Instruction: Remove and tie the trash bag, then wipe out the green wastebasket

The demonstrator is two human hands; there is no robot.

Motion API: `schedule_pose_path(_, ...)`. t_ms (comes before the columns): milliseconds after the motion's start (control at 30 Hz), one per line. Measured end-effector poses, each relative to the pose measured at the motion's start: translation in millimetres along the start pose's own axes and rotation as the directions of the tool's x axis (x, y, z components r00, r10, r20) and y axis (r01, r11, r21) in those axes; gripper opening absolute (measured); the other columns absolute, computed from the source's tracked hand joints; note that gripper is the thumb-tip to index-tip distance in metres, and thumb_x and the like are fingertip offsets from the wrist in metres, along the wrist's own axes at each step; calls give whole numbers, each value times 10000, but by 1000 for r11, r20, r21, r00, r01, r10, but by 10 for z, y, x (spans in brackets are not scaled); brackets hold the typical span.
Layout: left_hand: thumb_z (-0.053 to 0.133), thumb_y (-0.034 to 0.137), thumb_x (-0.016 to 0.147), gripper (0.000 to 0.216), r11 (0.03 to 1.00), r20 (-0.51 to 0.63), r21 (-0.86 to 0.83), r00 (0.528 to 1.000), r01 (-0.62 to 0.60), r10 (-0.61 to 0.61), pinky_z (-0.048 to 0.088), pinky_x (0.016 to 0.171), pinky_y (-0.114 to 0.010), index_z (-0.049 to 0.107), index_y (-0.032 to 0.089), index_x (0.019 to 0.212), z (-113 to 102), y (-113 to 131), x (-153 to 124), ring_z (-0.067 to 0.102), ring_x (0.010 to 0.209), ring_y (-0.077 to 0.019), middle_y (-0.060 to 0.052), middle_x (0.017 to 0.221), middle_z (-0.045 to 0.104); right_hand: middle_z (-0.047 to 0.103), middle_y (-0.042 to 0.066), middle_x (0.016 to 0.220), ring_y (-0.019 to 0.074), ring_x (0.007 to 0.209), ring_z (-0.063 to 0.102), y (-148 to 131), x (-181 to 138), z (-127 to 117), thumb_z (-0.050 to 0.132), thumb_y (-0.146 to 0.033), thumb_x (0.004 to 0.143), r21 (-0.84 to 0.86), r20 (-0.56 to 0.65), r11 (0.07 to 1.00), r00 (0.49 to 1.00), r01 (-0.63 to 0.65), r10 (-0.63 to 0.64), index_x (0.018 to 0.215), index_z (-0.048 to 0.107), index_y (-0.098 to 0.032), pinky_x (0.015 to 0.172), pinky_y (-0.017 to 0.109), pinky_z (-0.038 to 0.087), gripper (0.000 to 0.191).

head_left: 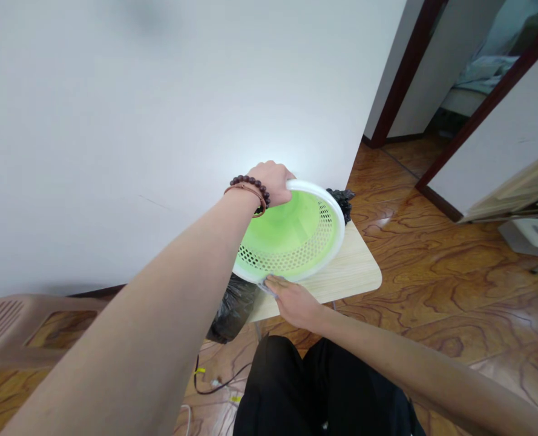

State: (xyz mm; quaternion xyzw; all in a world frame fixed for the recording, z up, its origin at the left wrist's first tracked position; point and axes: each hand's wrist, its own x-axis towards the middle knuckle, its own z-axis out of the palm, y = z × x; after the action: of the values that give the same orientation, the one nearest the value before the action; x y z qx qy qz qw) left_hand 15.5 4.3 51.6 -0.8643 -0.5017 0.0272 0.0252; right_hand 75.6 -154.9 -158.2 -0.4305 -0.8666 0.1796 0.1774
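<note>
A green plastic basket (pixel 340 233) with perforated walls and a white rim is tilted so that its open mouth faces me. My left hand (pixel 275 181), with a beaded bracelet at the wrist, is closed around the rim at the far side. At the near side, my right hand (pixel 293 300) presses a thin greyish cloth (pixel 269 286) against the rim with its fingers together. Part of the cloth is hidden under the fingers. Beneath the basket is a small light-wood table (pixel 353 266).
Black plastic bags bulge at the left (pixel 235 306) and right (pixel 342 203) of the basket. A white wall (pixel 160 121) rises behind the table. A brownish plastic stool (pixel 32 330) stands at left, and a dark cable (pixel 214 390) lies on the wood-patterned floor.
</note>
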Motion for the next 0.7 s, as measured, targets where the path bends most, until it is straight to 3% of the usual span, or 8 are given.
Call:
schedule_pose_path(67,515,300,649,436,1000,0,3,1000,4,-4,429,701,-279,670,280,1055,-7,6,-3,584,832,-200,-40,844,667,446,135,1363,164,1276,377,168,96,-162,341,-43,805,-84,4,996,1000,-23,24,1323,419,-50,1061,283,297,524)
schedule_pose_path(167,519,305,643,418,1000,-2,23,1000,6,-6,425,706,-269,677,268,1028,-14,19,-7,587,849,-206,-39,852,666,428,164,1369,207,1280,374,639,376,-381,315,-26,829,-272,-53,953,990,-138,128,1268,489,-34,1065,338,287,473)
schedule_pose_path(233,518,308,643,413,1000,-2,30,1000,6,-6,423,706,-268,676,273,1022,-9,26,-6,589,844,-207,-37,853,664,468,193,1327,237,1265,393,922,532,-430,331,-28,832,-375,-30,907,980,-194,197,1183,563,-22,1062,379,285,422)
schedule_pose_path(300,516,307,645,410,1000,-7,29,1000,0,0,423,696,-273,675,283,1022,3,32,1,590,820,-203,-36,853,660,525,222,1254,254,1237,424,1031,600,-360,351,-36,828,-420,-16,874,965,-243,260,1129,598,-7,1057,393,287,390)
schedule_pose_path(400,517,305,648,394,1000,-22,24,1000,-17,17,424,666,-282,681,283,1005,19,41,12,585,786,-201,-45,851,654,533,231,1237,254,1219,441,801,512,-91,355,-42,815,-355,-29,886,951,-298,308,1184,550,26,1034,363,325,424)
schedule_pose_path(533,522,308,655,389,1000,-22,13,1000,-8,8,426,661,-285,682,277,1008,12,39,6,580,793,-201,-51,854,654,441,171,1357,210,1276,374,227,173,170,377,-70,790,-153,-60,963,975,-221,214,1315,425,-6,1076,315,273,531)
schedule_pose_path(633,525,311,658,425,1000,-6,6,1000,17,-17,427,692,-285,664,291,1059,1,27,2,579,834,-206,-43,872,658,440,126,1370,159,1278,372,57,3,92,366,-75,789,-61,-2,996,998,-66,66,1327,423,-53,1068,271,285,541)
schedule_pose_path(700,527,313,656,447,1000,1,8,1000,23,-23,427,720,-291,654,292,1084,1,21,8,577,859,-213,-41,888,658,462,126,1352,157,1264,392,144,23,-62,356,-64,795,-99,26,995,999,-17,20,1314,445,-63,1054,278,307,526)
